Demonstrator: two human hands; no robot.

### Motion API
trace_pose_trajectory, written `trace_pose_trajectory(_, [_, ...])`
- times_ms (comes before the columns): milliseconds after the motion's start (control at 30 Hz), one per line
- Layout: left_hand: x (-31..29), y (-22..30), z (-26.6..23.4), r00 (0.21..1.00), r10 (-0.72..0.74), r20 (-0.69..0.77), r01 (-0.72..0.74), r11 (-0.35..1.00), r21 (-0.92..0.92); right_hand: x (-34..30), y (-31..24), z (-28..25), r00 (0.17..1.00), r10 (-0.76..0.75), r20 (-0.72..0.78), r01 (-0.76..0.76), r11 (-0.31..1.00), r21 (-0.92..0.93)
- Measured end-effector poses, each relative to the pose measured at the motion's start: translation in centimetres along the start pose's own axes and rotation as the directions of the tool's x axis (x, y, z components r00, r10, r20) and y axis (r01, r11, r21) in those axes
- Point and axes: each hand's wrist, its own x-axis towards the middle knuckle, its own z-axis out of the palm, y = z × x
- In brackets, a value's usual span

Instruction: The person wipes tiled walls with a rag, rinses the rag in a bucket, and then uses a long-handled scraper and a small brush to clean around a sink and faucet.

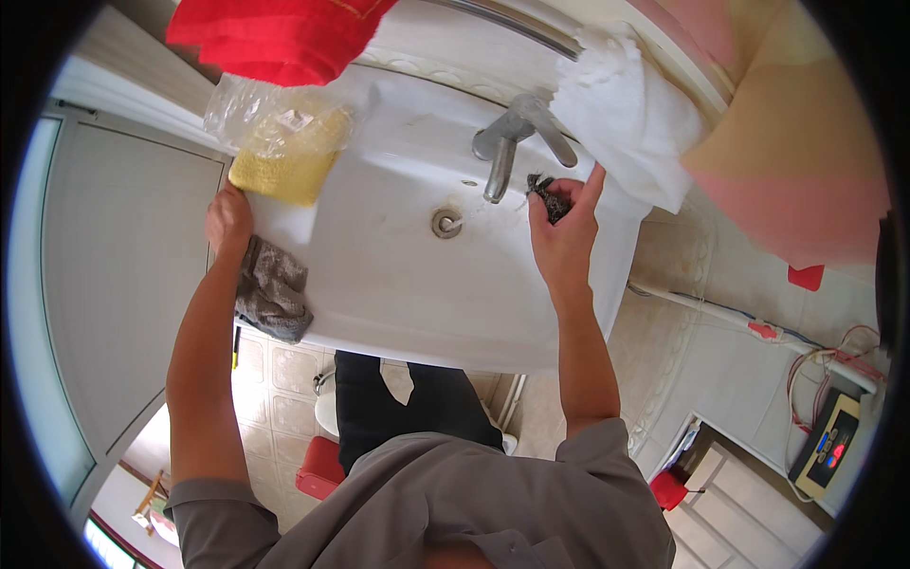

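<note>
My right hand [566, 237] is closed around a dark, shiny scouring pad [550, 201], held against the sink's right side just beside the tap. Its index finger stretches up past the pad toward a white towel. At the left rim of the white sink [398, 294], my left hand [228, 220] has its fingers curled over the edge, partly hidden. Its fingertips lie by the corner of a yellow cloth [292, 161], which is partly covered by a clear plastic bag [248, 112]. A crumpled grey cloth [272, 289] lies on the rim below that hand.
A metal tap [513, 142] stands at the back of the basin, above the drain [445, 224]. The white towel [621, 114] hangs at the back right, and a red cloth [284, 38] hangs at the upper left. Cables and a control box [827, 446] are at the lower right.
</note>
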Motion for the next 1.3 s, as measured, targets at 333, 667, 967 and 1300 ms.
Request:
trace_pose_trajectory(333, [-0.2, -0.1, -0.6, 1.000, -0.027, 0.003, 0.027, 0.999, -0.035, 0.7, 1.9, 1.6, 0.974, -0.225, 0.020, 0.226, 0.971, -0.075])
trace_pose_trajectory(667, [0.1, 1.1, -0.3, 0.999, -0.024, 0.033, 0.028, 0.993, -0.114, 11.7, 16.6, 4.5, 0.941, -0.338, 0.023, 0.339, 0.936, -0.095])
trace_pose_trajectory(967, [-0.2, -0.2, -0.7, 0.999, -0.043, 0.009, 0.044, 0.993, -0.113, 12.1, 13.5, 3.3, 0.654, -0.710, 0.263, 0.696, 0.427, -0.578])
trace_pose_trajectory(1300, [-0.2, -0.3, -0.6, 1.000, -0.024, 0.010, 0.025, 0.994, -0.107, 13.5, 9.2, 3.0, 0.674, -0.432, 0.600, 0.732, 0.505, -0.458])
